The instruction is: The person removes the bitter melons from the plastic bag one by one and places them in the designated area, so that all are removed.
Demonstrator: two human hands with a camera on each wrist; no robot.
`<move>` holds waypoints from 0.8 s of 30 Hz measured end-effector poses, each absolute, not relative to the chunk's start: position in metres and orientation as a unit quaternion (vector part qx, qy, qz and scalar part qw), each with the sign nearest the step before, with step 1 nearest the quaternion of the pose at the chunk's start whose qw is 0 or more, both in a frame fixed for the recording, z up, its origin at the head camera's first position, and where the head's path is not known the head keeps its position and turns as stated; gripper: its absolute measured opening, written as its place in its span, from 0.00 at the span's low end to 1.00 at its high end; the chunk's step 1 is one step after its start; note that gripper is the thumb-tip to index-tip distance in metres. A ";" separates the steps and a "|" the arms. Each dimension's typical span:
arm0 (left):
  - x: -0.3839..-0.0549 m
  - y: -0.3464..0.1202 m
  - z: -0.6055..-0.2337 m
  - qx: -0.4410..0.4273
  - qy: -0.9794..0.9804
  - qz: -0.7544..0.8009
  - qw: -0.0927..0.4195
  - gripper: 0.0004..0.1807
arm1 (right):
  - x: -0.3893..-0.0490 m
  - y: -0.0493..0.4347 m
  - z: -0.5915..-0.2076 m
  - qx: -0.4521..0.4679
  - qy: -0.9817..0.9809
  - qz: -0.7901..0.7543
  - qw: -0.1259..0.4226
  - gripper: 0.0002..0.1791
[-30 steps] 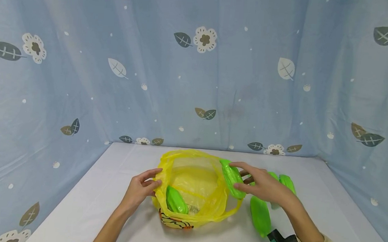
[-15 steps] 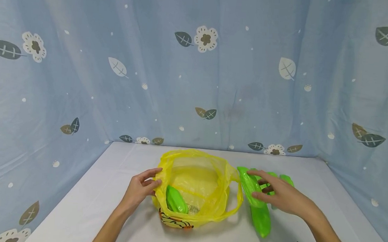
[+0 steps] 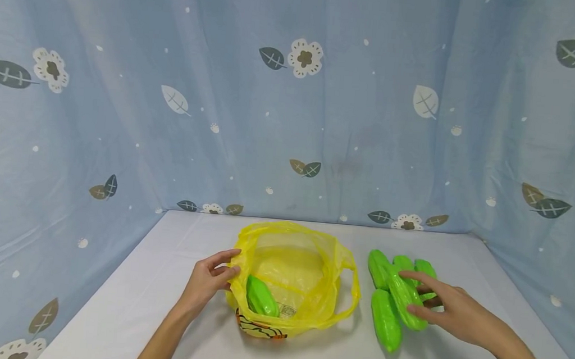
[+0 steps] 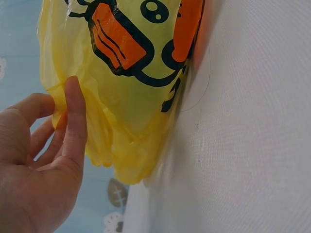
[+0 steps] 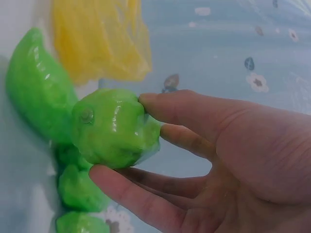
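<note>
With thumb and fingers, my left hand (image 3: 206, 277) pinches the left rim of a yellow plastic bag (image 3: 288, 258), which stands with its mouth spread. In the left wrist view the bag (image 4: 131, 92) shows a cartoon print in orange and black. One glossy green toy vegetable (image 3: 261, 297) lies inside it. My right hand (image 3: 452, 311) grips another green toy vegetable (image 3: 405, 298), long and bumpy like a bitter melon, between thumb and fingers. From the right wrist this vegetable (image 5: 114, 128) is seen end-on, with a small round stem spot.
Several similar green vegetables lie at the right, one in front (image 3: 385, 321) and others behind the held one, partly hidden by it and the hand. The bag's loop handle (image 3: 355, 289) sticks out toward them. A blue patterned curtain (image 3: 292, 118) encloses the white table (image 3: 187, 233).
My right hand has moved right and toward me, carrying the green toy vegetable from beside the bag's rim to over the others. My left hand and the bag have stayed put.
</note>
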State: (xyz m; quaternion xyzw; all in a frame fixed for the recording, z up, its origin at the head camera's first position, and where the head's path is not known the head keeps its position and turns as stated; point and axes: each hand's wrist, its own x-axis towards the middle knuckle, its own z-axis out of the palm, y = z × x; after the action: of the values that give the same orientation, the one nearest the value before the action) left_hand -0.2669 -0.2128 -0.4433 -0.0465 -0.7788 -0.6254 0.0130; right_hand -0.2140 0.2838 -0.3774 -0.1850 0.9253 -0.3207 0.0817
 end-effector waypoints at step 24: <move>-0.268 -0.212 -0.445 -0.049 -0.777 -0.627 0.012 0.24 | -0.198 0.318 -0.411 -0.181 0.928 -0.306 0.110 0.38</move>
State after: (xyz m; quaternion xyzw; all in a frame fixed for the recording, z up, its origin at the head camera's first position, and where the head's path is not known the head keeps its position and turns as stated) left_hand -0.2679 -0.2124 -0.4454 -0.0488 -0.7774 -0.6269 0.0120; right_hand -0.1978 0.3184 -0.4106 -0.1808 0.9281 -0.3063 0.1103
